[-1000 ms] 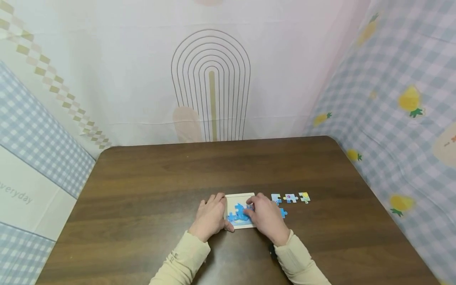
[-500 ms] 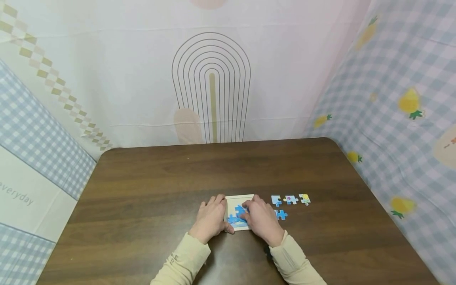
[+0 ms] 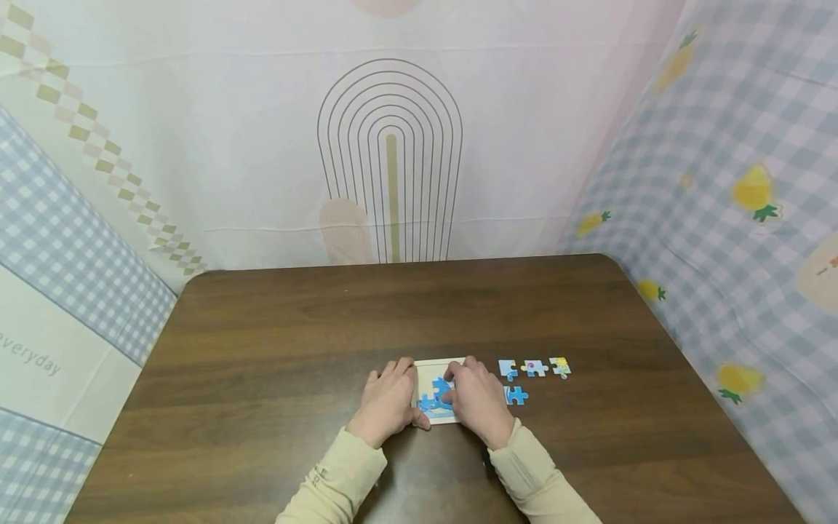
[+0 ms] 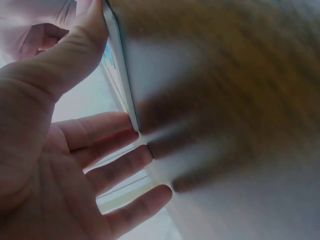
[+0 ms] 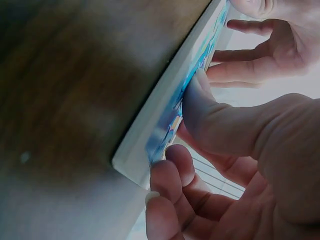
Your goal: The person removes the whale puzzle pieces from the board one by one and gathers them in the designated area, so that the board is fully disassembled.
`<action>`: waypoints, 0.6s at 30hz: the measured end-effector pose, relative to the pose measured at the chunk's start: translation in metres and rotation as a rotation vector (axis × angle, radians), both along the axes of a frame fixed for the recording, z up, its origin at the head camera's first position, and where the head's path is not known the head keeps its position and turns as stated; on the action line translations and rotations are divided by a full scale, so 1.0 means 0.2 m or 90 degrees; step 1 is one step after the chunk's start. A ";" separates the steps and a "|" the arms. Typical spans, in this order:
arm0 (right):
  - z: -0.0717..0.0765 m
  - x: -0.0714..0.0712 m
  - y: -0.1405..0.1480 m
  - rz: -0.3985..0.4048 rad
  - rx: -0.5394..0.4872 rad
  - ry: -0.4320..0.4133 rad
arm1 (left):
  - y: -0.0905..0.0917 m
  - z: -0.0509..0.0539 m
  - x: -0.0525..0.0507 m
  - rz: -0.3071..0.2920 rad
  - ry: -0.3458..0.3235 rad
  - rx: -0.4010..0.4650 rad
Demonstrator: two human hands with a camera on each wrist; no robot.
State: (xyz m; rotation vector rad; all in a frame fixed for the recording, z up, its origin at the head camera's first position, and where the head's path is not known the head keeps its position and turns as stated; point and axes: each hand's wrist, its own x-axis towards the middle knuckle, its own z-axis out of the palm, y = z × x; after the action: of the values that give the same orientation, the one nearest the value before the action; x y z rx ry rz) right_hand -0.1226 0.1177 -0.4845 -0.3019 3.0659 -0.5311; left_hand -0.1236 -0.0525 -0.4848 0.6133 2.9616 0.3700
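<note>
A pale puzzle frame [image 3: 437, 362] lies on the table with blue pieces [image 3: 440, 389] in its lower part. At its left side rests my left hand [image 3: 386, 404], fingers extended and thumb at the near corner; the left wrist view shows the fingertips [image 4: 131, 122] against the frame's edge [image 4: 120, 65]. Over the right part of the frame, my right hand [image 3: 483, 400] has its thumb and index finger bent around a blue piece, mostly hidden. In the right wrist view the thumb [image 5: 210, 117] touches the puzzle surface [image 5: 167, 122], and other fingers curl by the frame's corner [image 5: 131, 172].
Right of the frame, three loose pieces lie in a row: a light blue one [image 3: 507, 368], one with a pink swirl [image 3: 535, 367] and one with yellow [image 3: 559, 366]. Below them is a blue piece [image 3: 516, 395]. Printed cloth [image 3: 262, 145] hangs behind the brown table [image 3: 294, 327].
My right hand has shifted slightly left over the frame, leaving more of the loose blue piece beside it in view. My left hand has stayed at the frame's left side.
</note>
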 end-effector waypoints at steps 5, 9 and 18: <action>0.00 0.00 0.00 0.002 0.002 0.014 | 0.00 0.00 0.00 -0.003 0.008 0.002; 0.00 0.00 0.00 0.004 0.007 0.023 | 0.00 -0.01 0.00 -0.008 0.021 0.011; 0.00 0.00 -0.01 0.007 0.021 0.030 | 0.00 -0.01 0.00 -0.011 0.028 0.017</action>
State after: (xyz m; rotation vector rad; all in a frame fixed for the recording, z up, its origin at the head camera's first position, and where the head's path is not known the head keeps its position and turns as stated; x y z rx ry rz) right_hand -0.1226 0.1162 -0.4841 -0.3356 3.1131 -0.4783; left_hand -0.1234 -0.0530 -0.4866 0.6570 2.9959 0.4003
